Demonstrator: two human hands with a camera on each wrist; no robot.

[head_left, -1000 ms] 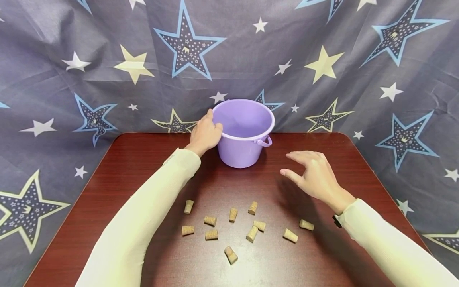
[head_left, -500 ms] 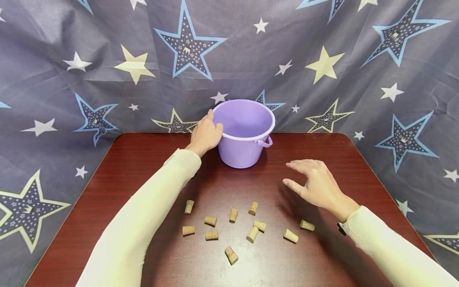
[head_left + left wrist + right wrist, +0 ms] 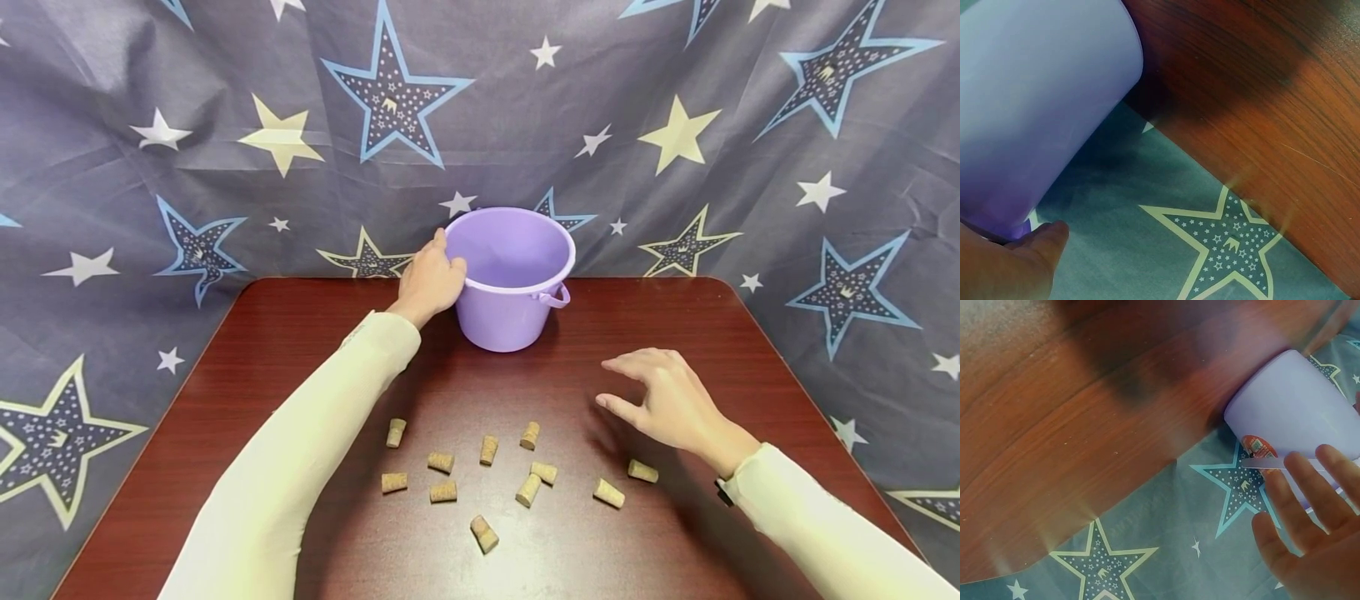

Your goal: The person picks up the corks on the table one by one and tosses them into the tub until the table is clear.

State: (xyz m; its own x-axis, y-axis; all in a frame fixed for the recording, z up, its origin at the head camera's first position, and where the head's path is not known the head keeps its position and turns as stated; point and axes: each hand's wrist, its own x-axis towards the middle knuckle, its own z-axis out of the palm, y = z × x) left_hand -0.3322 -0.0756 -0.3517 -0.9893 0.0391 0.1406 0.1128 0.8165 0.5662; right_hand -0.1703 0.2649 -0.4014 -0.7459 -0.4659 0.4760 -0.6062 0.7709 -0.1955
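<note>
A lilac plastic bucket (image 3: 501, 321) stands upright at the back of the table, its handle folded down against the rim at the right. My left hand (image 3: 431, 279) grips the left side of the bucket's rim; in the left wrist view, fingers (image 3: 1047, 244) show at that rim beside the bucket wall. Over the right part of the table hovers my right hand (image 3: 671, 400), fingers spread loosely and holding nothing. Nearest below it lies a cork (image 3: 642, 471), with another cork (image 3: 608, 493) just to the left. Several more corks, such as one cork (image 3: 483, 534) at the front, lie scattered mid-table.
Two of the corks, one pale cork (image 3: 528, 490) among them, lie touching each other. A dark red wooden table (image 3: 300, 325) carries everything. Behind it hangs a grey cloth (image 3: 585, 92) printed with stars. An orange sticker (image 3: 1260, 447) shows on the bucket's side.
My right hand has drifted a little toward the front and right, away from the bucket. The left hand, the bucket and the corks have kept their places.
</note>
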